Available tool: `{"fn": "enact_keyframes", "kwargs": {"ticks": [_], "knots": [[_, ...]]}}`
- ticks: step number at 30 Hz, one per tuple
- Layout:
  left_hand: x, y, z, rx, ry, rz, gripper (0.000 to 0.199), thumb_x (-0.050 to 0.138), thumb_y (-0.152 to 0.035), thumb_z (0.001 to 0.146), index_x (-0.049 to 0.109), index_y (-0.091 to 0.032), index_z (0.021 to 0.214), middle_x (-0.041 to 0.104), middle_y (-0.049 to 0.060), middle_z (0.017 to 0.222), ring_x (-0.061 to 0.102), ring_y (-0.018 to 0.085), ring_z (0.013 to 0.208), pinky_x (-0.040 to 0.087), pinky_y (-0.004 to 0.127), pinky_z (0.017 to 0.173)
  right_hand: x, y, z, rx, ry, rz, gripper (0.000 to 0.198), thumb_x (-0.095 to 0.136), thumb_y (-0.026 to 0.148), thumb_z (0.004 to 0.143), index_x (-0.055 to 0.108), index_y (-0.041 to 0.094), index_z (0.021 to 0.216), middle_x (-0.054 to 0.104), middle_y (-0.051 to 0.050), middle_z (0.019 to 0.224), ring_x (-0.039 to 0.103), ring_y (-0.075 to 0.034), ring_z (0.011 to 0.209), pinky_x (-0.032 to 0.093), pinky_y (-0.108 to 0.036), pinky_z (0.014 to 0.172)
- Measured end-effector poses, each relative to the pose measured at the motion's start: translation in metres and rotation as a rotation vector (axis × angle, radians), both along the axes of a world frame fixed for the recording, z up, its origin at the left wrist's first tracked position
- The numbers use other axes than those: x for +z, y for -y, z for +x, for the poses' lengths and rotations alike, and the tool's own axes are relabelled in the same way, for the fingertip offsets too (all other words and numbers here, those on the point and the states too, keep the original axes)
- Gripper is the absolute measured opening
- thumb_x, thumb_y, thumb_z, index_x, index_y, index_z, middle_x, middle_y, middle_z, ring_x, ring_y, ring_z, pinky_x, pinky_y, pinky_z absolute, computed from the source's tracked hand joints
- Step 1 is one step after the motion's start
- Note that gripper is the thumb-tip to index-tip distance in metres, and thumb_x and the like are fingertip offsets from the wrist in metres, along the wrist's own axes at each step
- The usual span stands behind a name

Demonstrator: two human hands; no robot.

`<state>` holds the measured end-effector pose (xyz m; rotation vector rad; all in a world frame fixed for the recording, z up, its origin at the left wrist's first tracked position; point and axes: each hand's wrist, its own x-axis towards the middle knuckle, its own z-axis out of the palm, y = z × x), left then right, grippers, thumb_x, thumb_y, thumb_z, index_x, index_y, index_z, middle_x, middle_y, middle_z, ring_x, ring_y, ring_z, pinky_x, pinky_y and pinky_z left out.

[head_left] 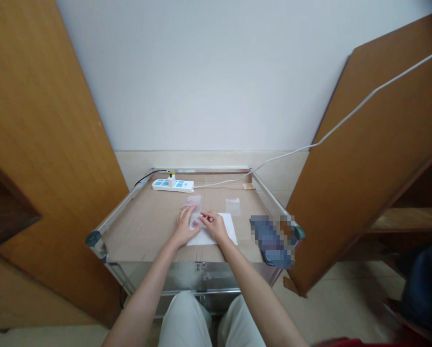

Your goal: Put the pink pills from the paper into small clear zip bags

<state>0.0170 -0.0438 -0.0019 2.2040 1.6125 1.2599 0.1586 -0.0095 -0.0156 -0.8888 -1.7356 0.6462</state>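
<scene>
Head view: pink-marked plastic sheet (197,215) on the tabletop (139,226), long axis pointing away, lies between the left hand (184,227), fingers apart against it, and the right hand (216,225), pinched on a small dark-red item (210,219)

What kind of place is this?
Probably a small indoor work corner, perhaps in a home: a cardboard-covered metal-framed table by a plain wall, wooden panels on both sides, and a power strip.

On the tabletop (139,231), has a power strip (185,187) at back left, paper (230,229) nearer the front, a bag (232,206) just behind the paper.
</scene>
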Motion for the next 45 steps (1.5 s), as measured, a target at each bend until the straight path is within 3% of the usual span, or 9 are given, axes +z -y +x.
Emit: {"fn": "enact_keyframes", "kwargs": {"ticks": [3,9,16,24,39,45], "knots": [[0.007,-0.003,-0.004,-0.053,-0.147,-0.04,0.07,0.062,-0.04,0.056,0.035,-0.024,0.118,0.041,0.005,0.121,0.03,0.022,0.115,0.021,0.038,0.096,0.0,-0.001,-0.001,0.0,-0.015,-0.008,0.024,0.054,0.033,0.07,0.064,0.016,0.084,0.059,-0.005,0.068,0.05,-0.012,0.058,0.04,-0.023,0.058],[0.015,-0.013,-0.011,-0.119,-0.24,-0.027,0.063,0.06,-0.048,0.056,0.044,-0.028,0.112,0.046,0.002,0.117,0.031,0.022,0.114,0.019,0.04,0.097,0.002,0.001,-0.001,-0.02,-0.015,-0.021,0.023,0.054,0.033,0.07,0.064,0.016,0.081,0.06,-0.004,0.067,0.05,-0.012,0.058,0.04,-0.023,0.058],[0.01,-0.014,-0.011,-0.133,-0.197,0.01,0.059,0.061,-0.045,0.057,0.046,-0.026,0.111,0.051,0.004,0.109,0.04,0.02,0.105,0.027,0.037,0.093,0.004,0.003,0.001,-0.019,0.001,-0.019,0.024,0.053,0.035,0.071,0.065,0.016,0.08,0.06,-0.004,0.067,0.05,-0.012,0.058,0.04,-0.022,0.058],[0.004,-0.014,-0.008,-0.117,-0.157,0.033,0.057,0.063,-0.039,0.056,0.047,-0.026,0.109,0.052,0.004,0.104,0.043,0.02,0.101,0.028,0.039,0.092,0.003,0.002,0.0,-0.013,0.0,-0.038,0.026,0.054,0.037,0.07,0.064,0.016,0.081,0.06,-0.004,0.068,0.05,-0.012,0.059,0.04,-0.022,0.058],[0.014,-0.007,-0.002,-0.112,-0.094,-0.017,0.045,0.059,-0.027,0.06,0.052,-0.025,0.104,0.053,0.003,0.101,0.045,0.019,0.098,0.032,0.035,0.09,0.003,0.003,0.001,-0.011,-0.013,-0.06,0.029,0.055,0.042,0.067,0.065,0.016,0.078,0.061,-0.004,0.066,0.05,-0.013,0.058,0.039,-0.023,0.057],[0.012,-0.01,-0.002,-0.131,-0.043,-0.03,0.043,0.059,-0.027,0.062,0.052,-0.023,0.104,0.052,0.004,0.099,0.047,0.017,0.095,0.036,0.032,0.087,0.008,0.005,0.004,-0.024,-0.109,-0.015,0.032,0.039,0.038,0.079,0.063,0.017,0.075,0.059,-0.005,0.077,0.052,-0.014,0.077,0.038,-0.024,0.072]]}}
